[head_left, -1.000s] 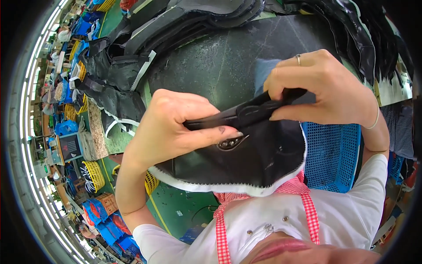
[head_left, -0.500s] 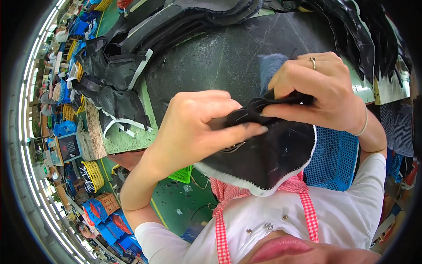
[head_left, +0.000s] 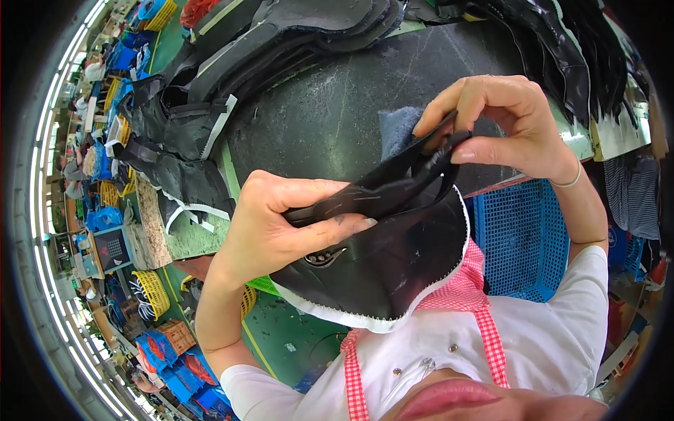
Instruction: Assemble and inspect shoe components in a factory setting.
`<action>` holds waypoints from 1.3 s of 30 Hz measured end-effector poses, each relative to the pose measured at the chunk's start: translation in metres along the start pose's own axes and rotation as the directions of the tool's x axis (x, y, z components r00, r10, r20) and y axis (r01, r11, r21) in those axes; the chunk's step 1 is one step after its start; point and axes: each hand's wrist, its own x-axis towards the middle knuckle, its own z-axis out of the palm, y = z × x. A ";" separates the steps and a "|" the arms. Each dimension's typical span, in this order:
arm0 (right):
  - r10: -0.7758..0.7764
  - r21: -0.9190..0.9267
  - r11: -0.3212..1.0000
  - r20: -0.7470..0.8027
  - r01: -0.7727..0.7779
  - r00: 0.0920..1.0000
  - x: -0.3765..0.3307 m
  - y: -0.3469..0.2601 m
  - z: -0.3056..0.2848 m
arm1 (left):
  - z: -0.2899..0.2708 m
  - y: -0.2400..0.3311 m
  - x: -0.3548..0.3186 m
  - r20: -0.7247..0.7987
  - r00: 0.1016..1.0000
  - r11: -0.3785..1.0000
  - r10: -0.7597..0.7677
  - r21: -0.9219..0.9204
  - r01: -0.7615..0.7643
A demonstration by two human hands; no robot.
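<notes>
A black leather-like boot upper piece (head_left: 393,263) hangs between my hands in front of my chest, its lower rim edged in white with a jagged border. My left hand (head_left: 270,221) is closed on the folded upper part, thumb in front and fingers behind. My right hand (head_left: 512,130) pinches the far right end of the folded strip between thumb and fingers. A loop of black material gapes between the hands. Fuzzy blue lining (head_left: 399,132) shows beyond the strip. Beside my left thumb is a small shiny metal ornament (head_left: 324,257) on the black surface.
Behind my hands is a dark worktop (head_left: 316,112). Stacked black pieces (head_left: 281,42) lie along its far left, with white-edged ones (head_left: 186,168) nearer. More black pieces (head_left: 562,56) hang at far right. A blue plastic basket (head_left: 523,238) sits below my right arm.
The hands have moved apart, my left hand leftward and down. The folded black strip is now stretched into an open loop, and the ornament has come into clear view.
</notes>
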 end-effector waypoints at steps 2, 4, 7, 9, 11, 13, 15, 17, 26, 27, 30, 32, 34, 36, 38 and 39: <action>-0.010 -0.011 1.000 -0.049 0.009 0.999 0.000 0.000 0.002 | 0.000 0.001 0.000 0.015 1.000 1.000 -0.017 0.006 0.017; -0.021 -0.022 1.000 -0.099 0.019 0.995 -0.001 -0.001 0.002 | 0.002 -0.002 0.000 -0.005 1.000 1.000 0.020 -0.006 -0.020; 0.007 0.006 1.000 -0.132 -0.006 0.991 -0.003 0.000 0.005 | 0.000 -0.007 0.001 -0.006 0.995 0.994 0.100 0.033 -0.100; 0.015 0.071 0.997 -0.139 -0.006 0.990 -0.004 -0.001 0.008 | -0.001 -0.014 0.001 -0.012 0.982 0.977 0.190 0.104 -0.188; -0.001 0.073 0.997 -0.158 0.012 0.987 -0.004 -0.003 0.011 | -0.004 -0.013 0.001 -0.009 0.959 0.945 0.283 0.171 -0.277; -0.015 0.070 0.997 -0.179 0.028 0.984 -0.005 -0.004 0.015 | -0.009 -0.006 0.003 0.049 0.969 0.886 0.244 0.396 -0.243; -0.067 0.017 0.997 -0.222 0.073 0.973 -0.004 -0.003 0.019 | -0.003 -0.008 0.005 -0.045 0.944 0.866 0.328 0.413 -0.282; -0.110 -0.036 0.994 -0.240 0.105 0.964 -0.005 -0.001 0.021 | 0.006 -0.003 0.009 -0.134 0.903 0.845 0.408 0.429 -0.318; -0.308 -0.264 0.930 -0.178 0.256 0.935 -0.009 -0.010 0.020 | 0.022 0.010 0.004 -0.103 0.914 0.702 0.393 0.676 -0.225; -0.285 -0.214 0.946 -0.181 0.245 0.941 -0.010 -0.010 0.021 | 0.023 0.008 0.007 -0.100 0.913 0.700 0.396 0.676 -0.230; -0.242 -0.109 0.968 -0.182 0.225 0.953 -0.011 -0.010 0.022 | 0.026 -0.006 0.012 -0.163 0.808 0.708 0.566 0.598 -0.375; -0.253 -0.393 0.904 -0.172 0.170 0.952 -0.009 -0.016 0.025 | 0.025 -0.012 0.011 -0.097 0.776 0.602 0.623 0.693 -0.397; -0.301 -0.550 0.810 -0.093 0.204 0.949 -0.001 -0.028 0.024 | 0.027 -0.002 0.012 -0.068 0.770 0.555 0.634 0.733 -0.392; -0.407 -0.717 0.634 0.011 0.291 0.913 0.008 -0.024 0.027 | 0.024 0.002 0.012 -0.044 0.770 0.509 0.636 0.775 -0.376; -0.436 -0.744 0.582 0.055 0.328 0.898 0.004 -0.025 0.022 | 0.022 0.002 0.013 -0.032 0.786 0.533 0.618 0.752 -0.388; -0.463 -0.771 0.524 0.099 0.362 0.881 0.001 -0.026 0.019 | 0.019 -0.002 0.011 -0.034 0.786 0.534 0.617 0.752 -0.386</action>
